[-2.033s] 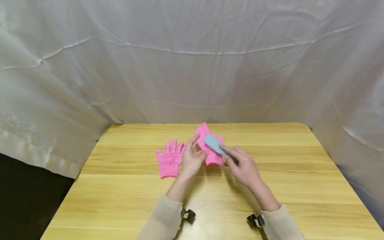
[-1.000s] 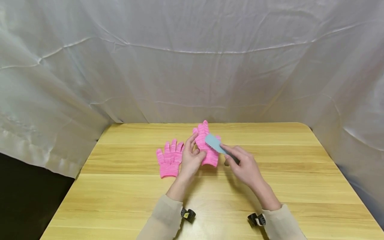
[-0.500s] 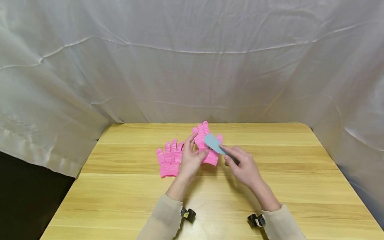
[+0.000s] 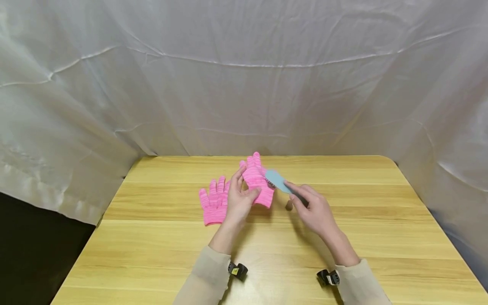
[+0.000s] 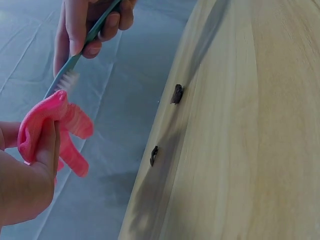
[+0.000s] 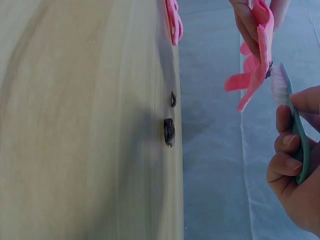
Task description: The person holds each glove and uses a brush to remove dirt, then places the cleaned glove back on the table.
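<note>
My left hand [image 4: 240, 203] pinches a pink glove [image 4: 254, 176], its knit flecked with paler streaks, my thumb across the front near the cuff; it is raised above the wood-grained surface [image 4: 400, 220], its fingers pointing away from me, with a small dark patch [image 6: 269, 70] on its face; my right hand [image 4: 314, 212] grips a blue-green brush [image 4: 277, 182], pale bristles just beside that patch; the matching glove [image 4: 213, 207] lies flat near my left hand; two dark bits [image 6: 169, 132] rest on the surface.

Blue brush [image 4: 277, 181] beside raised pink glove [image 4: 255, 178]
</note>
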Available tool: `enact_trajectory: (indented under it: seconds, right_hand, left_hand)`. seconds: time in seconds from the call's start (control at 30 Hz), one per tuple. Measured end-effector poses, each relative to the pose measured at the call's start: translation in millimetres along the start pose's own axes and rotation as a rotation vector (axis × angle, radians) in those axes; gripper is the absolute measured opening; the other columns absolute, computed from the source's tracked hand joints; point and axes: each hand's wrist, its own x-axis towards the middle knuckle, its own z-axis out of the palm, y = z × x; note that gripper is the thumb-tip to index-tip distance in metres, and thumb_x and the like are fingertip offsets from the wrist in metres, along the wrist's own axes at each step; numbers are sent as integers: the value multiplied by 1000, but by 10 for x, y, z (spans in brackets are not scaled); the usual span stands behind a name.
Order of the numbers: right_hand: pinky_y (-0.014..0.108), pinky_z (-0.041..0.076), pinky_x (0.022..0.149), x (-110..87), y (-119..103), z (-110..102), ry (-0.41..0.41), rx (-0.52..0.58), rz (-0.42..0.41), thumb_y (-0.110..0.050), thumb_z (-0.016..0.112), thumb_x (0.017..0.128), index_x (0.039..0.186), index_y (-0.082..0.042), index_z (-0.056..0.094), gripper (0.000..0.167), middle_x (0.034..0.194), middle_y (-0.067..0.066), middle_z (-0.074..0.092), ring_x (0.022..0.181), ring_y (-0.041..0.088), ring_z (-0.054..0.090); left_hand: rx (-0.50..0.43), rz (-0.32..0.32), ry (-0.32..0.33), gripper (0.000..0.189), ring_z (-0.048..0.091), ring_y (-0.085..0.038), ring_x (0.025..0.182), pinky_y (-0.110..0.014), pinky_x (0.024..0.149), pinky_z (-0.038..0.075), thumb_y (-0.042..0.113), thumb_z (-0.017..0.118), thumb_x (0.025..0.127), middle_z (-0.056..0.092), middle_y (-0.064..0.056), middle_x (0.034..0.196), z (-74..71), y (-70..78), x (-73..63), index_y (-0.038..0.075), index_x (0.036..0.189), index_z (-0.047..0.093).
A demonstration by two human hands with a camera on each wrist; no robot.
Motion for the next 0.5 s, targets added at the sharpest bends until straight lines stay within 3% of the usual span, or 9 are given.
enact_trajectory:
  seconds: [0.07, 0.17, 0.23, 0.43, 0.5]
  right_hand:
    - [24, 44, 54, 3, 19, -15, 10, -14, -5, -2, 70, 95, 134, -12, 71, 40, 101, 6, 74, 65, 9, 48]
    - [23, 43, 53, 7, 41, -34, 35, -25, -13, -2, 70, 95, 134, -12, 71, 40, 100, 6, 73, 64, 9, 47]
    - [23, 42, 53, 8, 49, -41, 66, -28, -23, -1, 71, 95, 133, -11, 72, 40, 96, 5, 71, 64, 9, 47]
    - [21, 40, 51, 23, 2, -6, 120, 2, -108, 5, 71, 91, 130, -8, 73, 42, 89, 4, 69, 64, 7, 45]
    - [21, 42, 52, 22, -21, 28, 99, 22, -123, 6, 71, 90, 131, -8, 72, 43, 90, 4, 70, 65, 6, 48]
  left_hand:
    - [-5, -4, -2, 80, 59, -15, 90, -15, 63, 54, -16, 65, 89, 18, -15, 172, -1, 4, 2, 18, 157, 41]
    - [-17, -15, -12, 81, 48, -7, 65, -14, 58, 51, -17, 64, 89, 16, -15, 172, 1, 5, 0, 18, 158, 40]
    - [-24, -15, -17, 81, 47, -4, 61, -14, 57, 51, -17, 63, 89, 16, -15, 172, -2, -1, 0, 18, 158, 39]
    - [-19, 7, -26, 80, 52, -8, 74, -14, 61, 52, -17, 63, 89, 18, -13, 172, -12, -27, 2, 15, 158, 38]
    - [-17, 15, -30, 80, 61, -13, 96, -15, 63, 53, -17, 63, 89, 18, -12, 172, -11, -33, -2, 14, 158, 38]
